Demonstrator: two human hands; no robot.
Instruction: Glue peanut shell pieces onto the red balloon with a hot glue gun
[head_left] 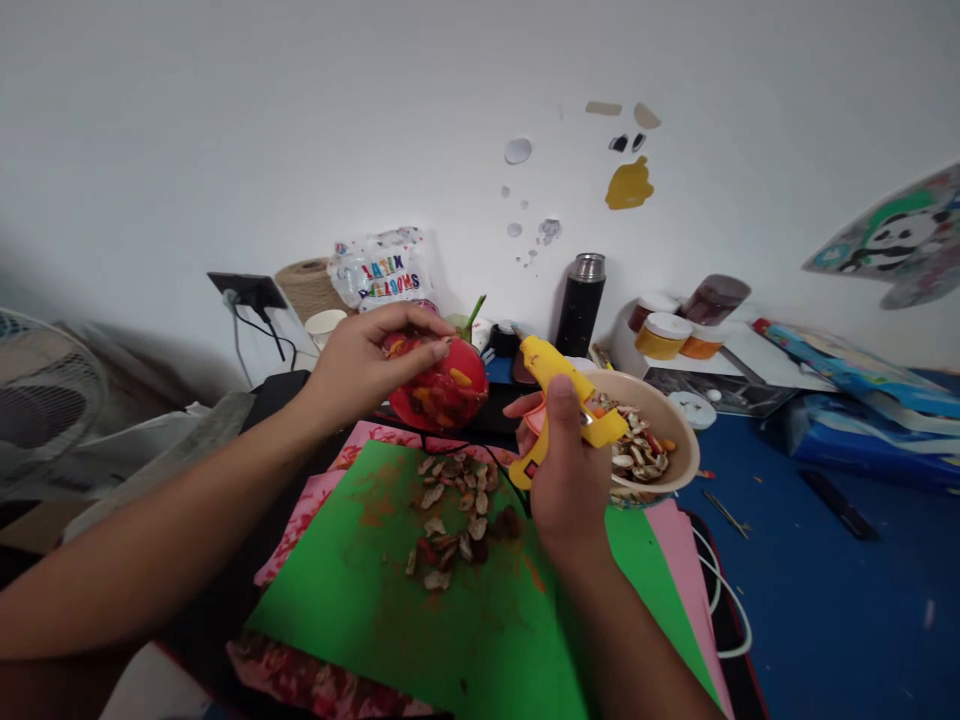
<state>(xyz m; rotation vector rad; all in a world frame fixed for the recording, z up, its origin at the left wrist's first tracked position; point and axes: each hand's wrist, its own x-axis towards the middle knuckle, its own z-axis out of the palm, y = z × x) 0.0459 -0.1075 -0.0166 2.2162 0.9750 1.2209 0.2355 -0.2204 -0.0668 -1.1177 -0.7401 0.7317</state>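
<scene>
My left hand [382, 355] is closed round the top of a red ball-shaped object [442, 385] with yellow and dark flakes on its surface and a green stem-like piece [474, 315] behind it. In my right hand [566, 470] is a yellow hot glue gun [559, 365], its nozzle pointing up and left toward the red ball, apart from it. Below both hands lies a green sheet [360, 580] with dried shell-like flakes [476, 490] scattered over it. Behind my right hand stands a beige bowl [686, 450] holding more flakes.
A black thermos [581, 305] stands against the wall. To its right, paint jars [664, 335] rest on a white box [780, 360]. A twine roll [304, 285], a balloon bag [382, 270] and a paper cup [324, 325] are at back left. A white cable [739, 610] loops at right.
</scene>
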